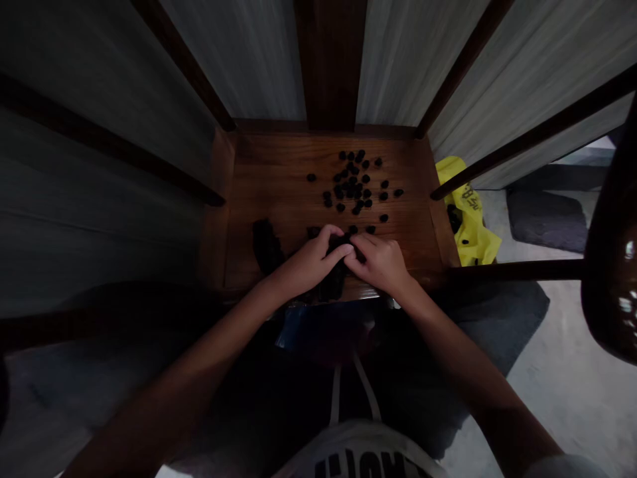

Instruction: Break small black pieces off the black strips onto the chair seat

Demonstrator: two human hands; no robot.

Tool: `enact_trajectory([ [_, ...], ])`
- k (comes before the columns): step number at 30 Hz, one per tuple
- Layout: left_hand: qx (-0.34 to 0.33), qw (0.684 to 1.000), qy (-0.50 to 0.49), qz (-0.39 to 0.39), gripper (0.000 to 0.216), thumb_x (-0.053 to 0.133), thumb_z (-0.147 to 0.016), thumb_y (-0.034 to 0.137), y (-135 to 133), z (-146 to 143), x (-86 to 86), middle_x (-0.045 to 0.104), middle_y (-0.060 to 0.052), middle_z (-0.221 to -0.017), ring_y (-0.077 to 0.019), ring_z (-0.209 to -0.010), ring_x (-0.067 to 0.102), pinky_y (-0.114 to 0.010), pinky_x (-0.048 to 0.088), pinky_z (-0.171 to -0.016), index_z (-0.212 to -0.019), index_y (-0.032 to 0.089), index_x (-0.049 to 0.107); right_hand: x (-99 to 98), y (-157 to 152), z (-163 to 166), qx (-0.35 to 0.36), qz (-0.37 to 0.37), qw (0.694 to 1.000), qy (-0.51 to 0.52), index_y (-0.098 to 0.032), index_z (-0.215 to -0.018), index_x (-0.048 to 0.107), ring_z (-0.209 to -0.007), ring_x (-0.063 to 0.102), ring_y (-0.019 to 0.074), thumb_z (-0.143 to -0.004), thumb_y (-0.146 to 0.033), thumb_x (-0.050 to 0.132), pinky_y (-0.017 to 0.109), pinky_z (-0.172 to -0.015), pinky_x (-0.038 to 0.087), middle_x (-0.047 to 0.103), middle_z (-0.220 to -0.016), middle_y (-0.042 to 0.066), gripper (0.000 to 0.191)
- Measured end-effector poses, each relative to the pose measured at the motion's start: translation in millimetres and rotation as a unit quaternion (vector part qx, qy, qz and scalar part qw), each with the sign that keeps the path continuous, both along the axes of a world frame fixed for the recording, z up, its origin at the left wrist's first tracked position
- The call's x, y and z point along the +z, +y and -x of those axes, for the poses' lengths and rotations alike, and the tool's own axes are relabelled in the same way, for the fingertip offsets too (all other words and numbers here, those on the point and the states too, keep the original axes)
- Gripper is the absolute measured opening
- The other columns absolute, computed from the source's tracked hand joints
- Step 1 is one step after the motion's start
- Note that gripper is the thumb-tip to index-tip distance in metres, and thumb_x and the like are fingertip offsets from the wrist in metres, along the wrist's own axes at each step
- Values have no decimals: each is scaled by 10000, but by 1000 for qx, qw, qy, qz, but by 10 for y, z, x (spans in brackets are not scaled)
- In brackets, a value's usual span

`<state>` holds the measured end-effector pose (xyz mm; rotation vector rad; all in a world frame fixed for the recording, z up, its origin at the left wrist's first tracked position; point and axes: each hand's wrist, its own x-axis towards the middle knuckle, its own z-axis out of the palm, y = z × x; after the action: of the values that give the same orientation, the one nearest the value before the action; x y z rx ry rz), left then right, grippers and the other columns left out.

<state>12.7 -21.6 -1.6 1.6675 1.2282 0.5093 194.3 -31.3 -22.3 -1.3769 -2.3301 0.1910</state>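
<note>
Near the front edge of the brown wooden seat point(273, 172), a small black lump point(340, 243), partly hidden, is held between the left hand point(316, 256) and right hand point(379, 260), fingers curled nearly closed. Low weight is presumed, firmness uncertain; opposite sides are best pinched gently. More room is offered at rear left than among the scattered round black pieces point(339, 192).

- A yellow bag point(480, 232) with dark lettering appears to the right of the hands point(377, 262).
- A flat, dark-gray object point(547, 222) lies on pale floor point(562, 352) farther right.
- A broad dark post point(331, 66) stands beyond the hands, flanked by gray panels point(263, 60).
</note>
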Motion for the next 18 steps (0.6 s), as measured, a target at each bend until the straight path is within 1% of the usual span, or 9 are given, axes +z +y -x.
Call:
enact_trajectory([
  [2,10,999,5,-45,402,499,-919,423,1,-3,-7,613,-63,-1144,-203,-1004,613,-344,451,-899,-1253,210,430,3,-2,4,-8,-17,1000,1,-162,-838,645,-661,565,130,-902,-294,455,259,-579,310,659,-758,34,240],
  [5,16,991,11,-130,548,555,-897,403,1,-1,-8,609,-76,-1159,-190,-934,637,-333,490,-848,-1360,210,335,17,-7,6,-14,-35,999,3,-160,-802,636,-635,555,124,-881,-282,465,256,-570,308,652,-724,26,224],
  [7,8,983,20,-184,610,564,-898,392,3,4,-2,587,-97,-1245,-202,-1005,630,-338,489,-885,-1420,215,303,28,-8,3,-13,-44,999,-1,-160,-772,628,-616,545,120,-876,-280,464,259,-562,301,640,-697,20,229],
  [9,-25,976,32,-213,563,517,-932,369,5,10,4,556,-97,-1334,-215,-1138,590,-343,461,-962,-1443,231,326,33,-6,-3,-8,-50,999,-7,-158,-751,625,-604,534,117,-879,-285,461,262,-559,298,633,-685,19,243],
  [10,-46,975,41,-212,504,478,-953,359,6,12,5,562,-86,-1342,-214,-1175,575,-342,449,-982,-1430,241,367,33,-5,-7,-5,-51,999,-10,-156,-753,629,-603,532,117,-881,-288,459,263,-561,300,635,-688,20,250],
  [12,-84,977,62,-186,389,401,-985,355,6,12,0,629,-59,-1263,-205,-1139,602,-330,461,-950,-1351,251,483,29,-2,-13,3,-54,998,-18,-151,-783,644,-607,530,117,-887,-293,456,265,-568,305,642,-704,24,257],
  [14,-101,977,95,-160,342,358,-998,374,2,9,-8,700,-49,-1080,-197,-980,659,-309,484,-832,-1198,227,594,24,-3,-15,11,-51,998,-29,-149,-802,654,-607,524,119,-889,-294,455,268,-570,302,641,-706,26,262],
  [16,-106,971,145,-157,358,340,-1000,392,-2,6,-10,707,-50,-887,-190,-798,663,-289,458,-689,-1021,191,636,22,-7,-8,18,-38,998,-39,-149,-773,648,-598,511,119,-881,-285,458,272,-570,294,632,-689,26,258],
  [18,-115,959,195,-170,377,332,-1001,392,-3,9,0,674,-46,-767,-182,-685,630,-280,397,-597,-896,173,620,22,-14,7,20,-18,999,-45,-152,-740,632,-596,502,120,-869,-266,459,274,-573,288,624,-683,27,245],
])
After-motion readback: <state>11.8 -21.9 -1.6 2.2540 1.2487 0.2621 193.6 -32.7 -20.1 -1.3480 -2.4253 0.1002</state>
